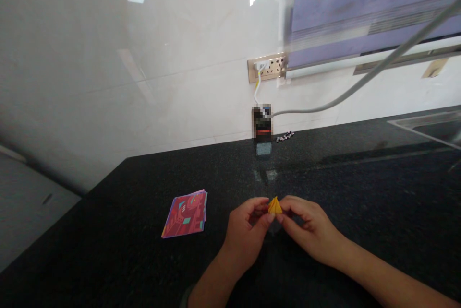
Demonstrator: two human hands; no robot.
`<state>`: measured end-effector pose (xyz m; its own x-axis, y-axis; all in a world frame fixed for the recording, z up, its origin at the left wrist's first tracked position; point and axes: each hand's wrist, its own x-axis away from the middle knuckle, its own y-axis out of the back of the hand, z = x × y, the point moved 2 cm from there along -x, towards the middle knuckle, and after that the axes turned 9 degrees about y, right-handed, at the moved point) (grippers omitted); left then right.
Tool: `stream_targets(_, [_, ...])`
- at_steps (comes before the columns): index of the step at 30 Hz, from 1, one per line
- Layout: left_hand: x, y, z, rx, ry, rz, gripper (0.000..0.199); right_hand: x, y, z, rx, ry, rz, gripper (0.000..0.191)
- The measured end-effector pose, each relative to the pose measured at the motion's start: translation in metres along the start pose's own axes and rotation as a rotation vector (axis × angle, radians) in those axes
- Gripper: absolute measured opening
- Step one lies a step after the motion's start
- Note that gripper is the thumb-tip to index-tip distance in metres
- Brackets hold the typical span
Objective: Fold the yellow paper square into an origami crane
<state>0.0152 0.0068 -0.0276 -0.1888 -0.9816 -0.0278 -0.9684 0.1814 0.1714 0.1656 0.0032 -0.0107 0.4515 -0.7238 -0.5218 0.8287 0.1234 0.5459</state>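
Note:
A small yellow piece of folded paper (pixel 275 206), pleated and pointed at the top, is pinched between both hands above the dark countertop (pixel 144 269). My left hand (pixel 248 229) grips its left side with thumb and fingertips. On the other side, my right hand (pixel 310 226) holds it the same way, thumb low and index finger higher. The fingertips cover its two side edges. To the left of my hands lies a stack of patterned paper sheets (pixel 185 214), mostly red and pink on top, with purple edges showing beneath.
Against the wall stands a small dark pixelated object (pixel 262 123), with a grey cable (pixel 317 108) running right from it. A beaded strand (pixel 285 136) lies beside it. A wall socket (pixel 267 66) holds a white plug. At the right is a sink edge (pixel 428 130).

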Motion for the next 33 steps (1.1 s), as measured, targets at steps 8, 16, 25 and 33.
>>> stream_targets(8, [-0.001,-0.004,-0.008,0.220,0.139,-0.049,0.010,0.000,-0.005,-0.007,-0.164,-0.197,-0.041,0.016])
stream_targets(16, [-0.001,-0.003,-0.006,0.260,0.233,-0.081,0.010,0.002,-0.012,-0.015,-0.441,-0.367,-0.069,0.023])
stream_targets(25, [0.001,-0.010,-0.007,0.238,0.199,0.047,0.012,0.001,-0.007,-0.011,-0.425,-0.372,0.007,0.030])
stream_targets(33, [0.001,-0.007,-0.007,0.174,0.134,0.014,0.013,0.001,-0.009,-0.007,-0.381,-0.377,0.122,0.030])
